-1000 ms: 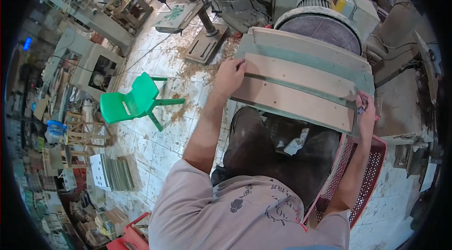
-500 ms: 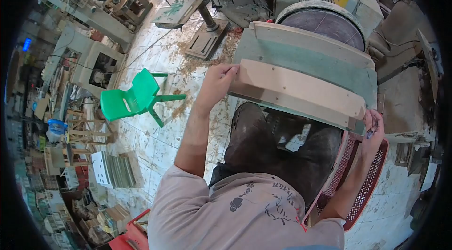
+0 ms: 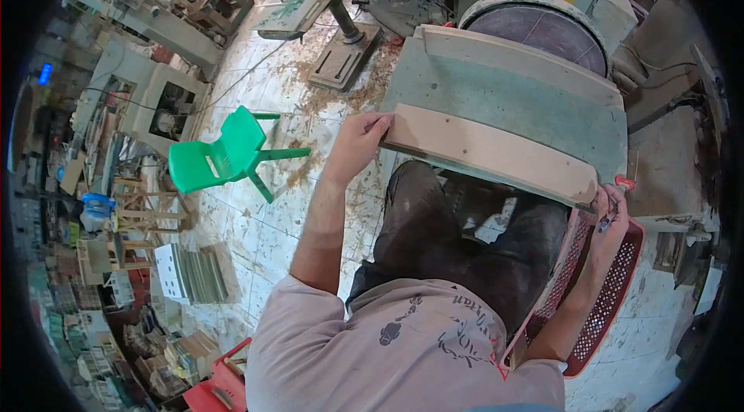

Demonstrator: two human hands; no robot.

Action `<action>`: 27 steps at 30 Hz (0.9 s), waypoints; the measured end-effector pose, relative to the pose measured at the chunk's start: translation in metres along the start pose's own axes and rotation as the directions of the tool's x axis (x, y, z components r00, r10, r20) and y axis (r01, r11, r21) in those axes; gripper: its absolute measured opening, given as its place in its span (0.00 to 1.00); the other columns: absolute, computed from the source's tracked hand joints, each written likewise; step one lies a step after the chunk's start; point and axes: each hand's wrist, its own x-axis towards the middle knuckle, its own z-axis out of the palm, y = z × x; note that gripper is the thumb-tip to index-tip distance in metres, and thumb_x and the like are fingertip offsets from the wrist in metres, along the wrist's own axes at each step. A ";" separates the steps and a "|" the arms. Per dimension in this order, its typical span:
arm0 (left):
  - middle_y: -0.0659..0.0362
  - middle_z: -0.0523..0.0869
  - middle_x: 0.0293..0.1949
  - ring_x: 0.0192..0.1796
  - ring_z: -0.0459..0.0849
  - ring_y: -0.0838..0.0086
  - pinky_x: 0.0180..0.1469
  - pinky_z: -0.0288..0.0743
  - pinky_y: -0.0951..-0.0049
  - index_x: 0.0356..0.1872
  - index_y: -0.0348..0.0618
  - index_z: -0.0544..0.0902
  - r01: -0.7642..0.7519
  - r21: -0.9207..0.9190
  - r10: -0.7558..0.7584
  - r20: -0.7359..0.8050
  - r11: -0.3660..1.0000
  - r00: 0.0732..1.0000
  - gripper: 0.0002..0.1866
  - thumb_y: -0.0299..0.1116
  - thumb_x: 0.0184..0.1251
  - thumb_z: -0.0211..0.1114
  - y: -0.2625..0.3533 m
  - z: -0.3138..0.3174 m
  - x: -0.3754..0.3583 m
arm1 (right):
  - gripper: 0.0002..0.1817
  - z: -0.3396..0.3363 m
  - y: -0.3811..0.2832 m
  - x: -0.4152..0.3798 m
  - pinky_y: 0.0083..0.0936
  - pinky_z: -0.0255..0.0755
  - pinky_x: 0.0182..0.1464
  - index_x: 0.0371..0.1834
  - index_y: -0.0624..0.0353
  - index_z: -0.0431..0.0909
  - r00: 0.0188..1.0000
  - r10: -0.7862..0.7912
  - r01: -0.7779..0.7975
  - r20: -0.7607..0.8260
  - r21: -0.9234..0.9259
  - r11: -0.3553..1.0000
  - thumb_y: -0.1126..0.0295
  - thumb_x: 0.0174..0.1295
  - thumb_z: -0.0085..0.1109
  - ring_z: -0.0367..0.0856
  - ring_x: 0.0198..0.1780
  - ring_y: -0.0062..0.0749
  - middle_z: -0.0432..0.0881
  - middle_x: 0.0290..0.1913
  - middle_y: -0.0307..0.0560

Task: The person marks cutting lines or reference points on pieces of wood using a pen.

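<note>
A long pale wooden board (image 3: 488, 150) with a few small holes and a rounded right end lies along the near edge of the green worktable (image 3: 504, 106). At its left end my left hand (image 3: 361, 144) is closed, thumb and fingers pinching the corner. My right hand (image 3: 611, 214) grips the rounded right end, fingers curled. Something small and dark shows by the right fingers; I cannot make out what it is. A wooden strip (image 3: 519, 59) stands along the table's far side, in front of a large round sanding disc (image 3: 539, 32).
A red perforated basket (image 3: 608, 299) sits by my right forearm. On the left are a green plastic chair (image 3: 225, 152), a stack of boards (image 3: 198, 276) and a drill press base (image 3: 345, 59). Near the right hand is a red knob (image 3: 625, 183).
The board has moved toward me, away from the far strip, and shows less of its near side. Both hands keep their hold on its ends. The view has shifted slightly.
</note>
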 end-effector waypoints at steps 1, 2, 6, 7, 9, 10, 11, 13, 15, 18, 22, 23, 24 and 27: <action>0.50 0.88 0.33 0.35 0.83 0.72 0.41 0.75 0.73 0.46 0.30 0.83 0.002 -0.013 -0.002 0.001 1.000 1.000 0.15 0.33 0.70 0.59 0.001 0.000 -0.001 | 0.14 0.000 0.003 0.000 0.24 0.78 0.46 0.54 0.65 0.72 1.000 -0.008 0.009 0.006 -0.017 1.000 0.66 0.72 0.53 0.82 0.46 0.27 0.83 0.46 0.46; 0.52 0.87 0.32 0.34 0.82 0.73 0.40 0.75 0.73 0.46 0.30 0.83 0.004 -0.027 -0.004 0.002 1.000 1.000 0.15 0.33 0.70 0.59 0.001 0.000 -0.001 | 0.15 -0.001 0.004 0.001 0.24 0.79 0.43 0.55 0.65 0.72 1.000 -0.017 0.017 0.011 -0.033 0.999 0.66 0.72 0.52 0.82 0.46 0.28 0.83 0.46 0.45; 0.54 0.87 0.32 0.35 0.81 0.77 0.39 0.75 0.74 0.47 0.30 0.83 0.032 -0.076 -0.029 0.028 0.997 0.999 0.15 0.33 0.71 0.59 0.003 -0.001 -0.002 | 0.14 0.002 0.000 -0.001 0.23 0.78 0.43 0.55 0.65 0.72 0.996 -0.092 0.092 0.015 -0.052 0.994 0.67 0.73 0.52 0.82 0.46 0.27 0.82 0.46 0.45; 0.55 0.87 0.33 0.35 0.81 0.77 0.40 0.75 0.75 0.47 0.31 0.83 0.050 -0.084 -0.049 0.023 0.995 0.999 0.15 0.33 0.71 0.59 0.002 -0.001 -0.002 | 0.14 0.003 -0.001 -0.002 0.23 0.78 0.45 0.54 0.66 0.72 0.999 -0.054 0.054 0.006 -0.025 0.998 0.67 0.72 0.52 0.82 0.46 0.26 0.82 0.46 0.46; 0.55 0.87 0.33 0.36 0.81 0.78 0.40 0.75 0.75 0.48 0.31 0.83 0.063 -0.105 -0.058 0.046 0.992 0.997 0.15 0.34 0.71 0.59 -0.003 -0.002 -0.001 | 0.13 0.005 -0.004 -0.004 0.22 0.76 0.48 0.52 0.67 0.74 0.991 -0.133 0.133 -0.001 -0.001 0.991 0.69 0.72 0.54 0.81 0.45 0.25 0.82 0.45 0.46; 0.56 0.87 0.33 0.37 0.81 0.78 0.41 0.75 0.76 0.48 0.31 0.83 0.048 -0.081 -0.045 0.042 0.996 0.998 0.15 0.34 0.71 0.59 -0.009 -0.005 0.000 | 0.13 0.008 -0.011 -0.006 0.22 0.76 0.47 0.52 0.67 0.74 0.996 -0.087 0.086 -0.022 -0.030 0.996 0.69 0.71 0.55 0.81 0.44 0.25 0.81 0.44 0.45; 0.56 0.87 0.33 0.37 0.81 0.79 0.42 0.75 0.76 0.48 0.31 0.83 0.031 -0.061 -0.028 0.045 0.998 0.999 0.15 0.34 0.71 0.59 -0.014 -0.005 0.001 | 0.11 0.010 -0.017 -0.008 0.20 0.74 0.48 0.51 0.68 0.74 0.996 -0.085 0.083 -0.029 -0.069 0.994 0.73 0.70 0.54 0.80 0.45 0.24 0.81 0.42 0.44; 0.61 0.86 0.40 0.40 0.80 0.81 0.45 0.74 0.79 0.52 0.33 0.83 0.110 -0.107 -0.104 0.064 0.988 0.993 0.17 0.35 0.72 0.59 -0.009 -0.007 -0.001 | 0.08 0.011 -0.021 -0.008 0.18 0.72 0.48 0.48 0.67 0.75 0.997 -0.062 0.058 -0.048 -0.076 0.995 0.78 0.68 0.55 0.78 0.44 0.21 0.81 0.41 0.42; 0.58 0.87 0.43 0.44 0.82 0.79 0.47 0.75 0.79 0.52 0.33 0.83 0.134 -0.149 -0.123 0.082 0.980 0.989 0.17 0.36 0.72 0.60 -0.014 -0.007 0.001 | 0.08 0.011 -0.012 -0.006 0.17 0.71 0.48 0.48 0.67 0.76 0.996 -0.069 0.068 -0.059 -0.012 0.998 0.79 0.67 0.57 0.77 0.44 0.19 0.81 0.40 0.41; 0.56 0.86 0.44 0.44 0.83 0.77 0.50 0.76 0.77 0.53 0.31 0.82 0.149 -0.146 -0.142 0.059 0.978 0.988 0.17 0.35 0.72 0.60 -0.001 -0.008 -0.002 | 0.09 0.013 -0.013 -0.007 0.17 0.71 0.49 0.48 0.66 0.76 0.997 -0.054 0.059 -0.057 0.095 0.994 0.78 0.67 0.58 0.78 0.44 0.19 0.82 0.40 0.40; 0.55 0.86 0.44 0.44 0.83 0.77 0.50 0.76 0.77 0.53 0.31 0.82 0.169 -0.195 -0.155 0.083 0.966 0.984 0.17 0.35 0.72 0.60 -0.004 -0.010 -0.002 | 0.10 0.015 -0.017 -0.008 0.18 0.72 0.50 0.49 0.66 0.76 0.996 -0.046 0.055 -0.070 0.125 0.991 0.74 0.67 0.60 0.79 0.44 0.20 0.82 0.41 0.41; 0.55 0.86 0.44 0.44 0.83 0.77 0.50 0.76 0.76 0.53 0.31 0.81 0.172 -0.170 -0.160 0.083 0.970 0.984 0.17 0.35 0.72 0.60 -0.002 -0.010 -0.002 | 0.11 0.015 -0.016 -0.007 0.19 0.72 0.50 0.49 0.66 0.76 0.998 -0.025 0.035 -0.064 0.170 0.985 0.73 0.67 0.60 0.79 0.45 0.20 0.83 0.41 0.41; 0.55 0.86 0.44 0.44 0.83 0.77 0.50 0.77 0.76 0.53 0.31 0.81 0.174 -0.147 -0.164 0.080 0.974 0.983 0.17 0.35 0.72 0.60 -0.001 -0.010 -0.002 | 0.11 0.015 -0.016 -0.007 0.19 0.72 0.50 0.49 0.66 0.76 0.997 -0.026 0.037 -0.071 0.167 0.985 0.73 0.67 0.60 0.79 0.45 0.20 0.83 0.41 0.41; 0.55 0.86 0.44 0.43 0.83 0.77 0.49 0.77 0.76 0.53 0.31 0.81 0.169 -0.107 -0.160 0.089 0.980 0.983 0.18 0.36 0.72 0.61 0.000 -0.011 -0.001 | 0.13 0.012 -0.017 -0.006 0.19 0.72 0.51 0.50 0.66 0.76 0.999 -0.021 0.026 -0.045 0.098 0.995 0.72 0.66 0.61 0.79 0.45 0.21 0.83 0.42 0.42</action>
